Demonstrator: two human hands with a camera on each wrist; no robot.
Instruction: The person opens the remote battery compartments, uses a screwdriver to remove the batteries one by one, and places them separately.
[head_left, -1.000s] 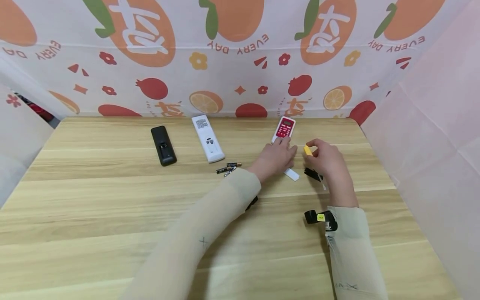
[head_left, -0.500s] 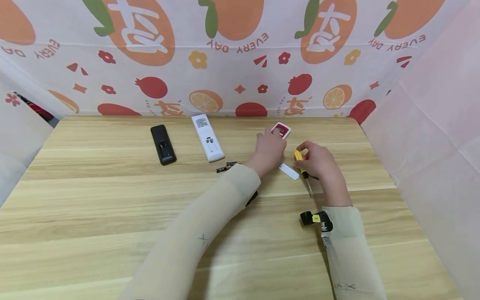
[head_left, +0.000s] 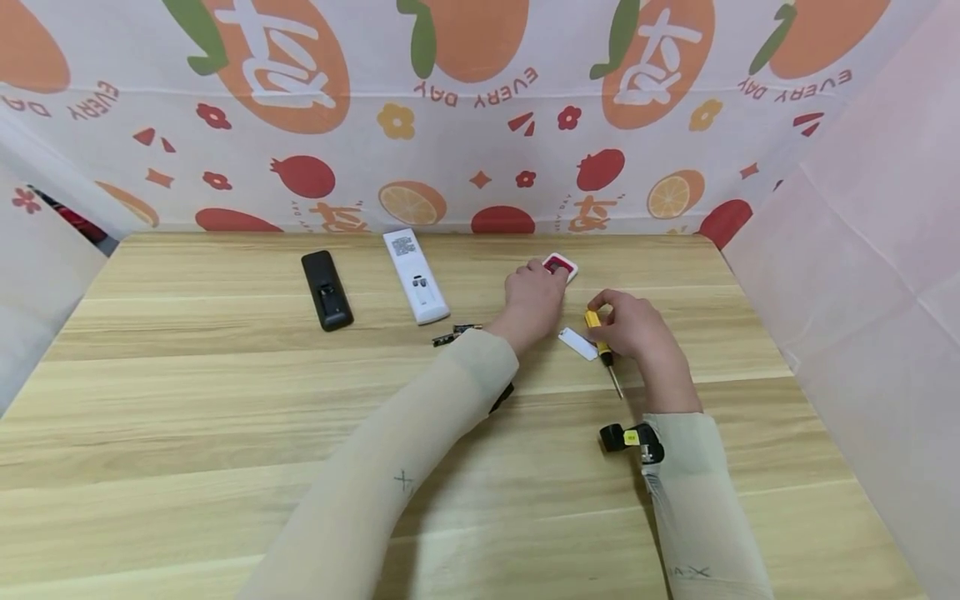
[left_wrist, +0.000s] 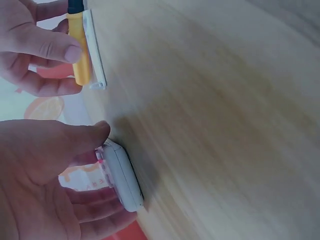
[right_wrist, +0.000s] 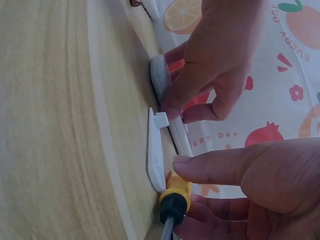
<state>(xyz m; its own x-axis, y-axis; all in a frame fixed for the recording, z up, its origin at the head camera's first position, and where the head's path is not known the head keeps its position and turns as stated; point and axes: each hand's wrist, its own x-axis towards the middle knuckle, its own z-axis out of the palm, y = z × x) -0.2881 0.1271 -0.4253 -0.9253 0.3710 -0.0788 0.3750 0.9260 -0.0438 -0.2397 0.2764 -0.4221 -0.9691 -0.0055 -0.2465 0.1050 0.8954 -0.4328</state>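
Note:
In the head view my left hand (head_left: pixel 534 298) holds a small white remote control (head_left: pixel 572 268) with a red front by its sides. The left wrist view shows thumb and fingers on opposite edges of the remote (left_wrist: pixel 124 175), which lies low at the tabletop; its lower part is hidden from above. My right hand (head_left: pixel 636 327) pinches the yellow handle of a screwdriver (head_left: pixel 604 354) between thumb and fingers, the metal shaft pointing toward me. Beside the handle lies a white battery cover (head_left: pixel 577 343), its small tab showing in the right wrist view.
Further left, a black remote (head_left: pixel 327 292) and a longer white remote (head_left: pixel 417 279) lie back side up. Several loose batteries (head_left: pixel 454 335) sit by my left forearm. A fruit-print cloth (head_left: pixel 480 125) hangs behind the table's (head_left: pixel 225 417) back edge.
My left hand has shifted left over the red and white remote, whose angle has changed. My right hand has moved left and lowered the screwdriver beside the white cover, uncovering its shaft.

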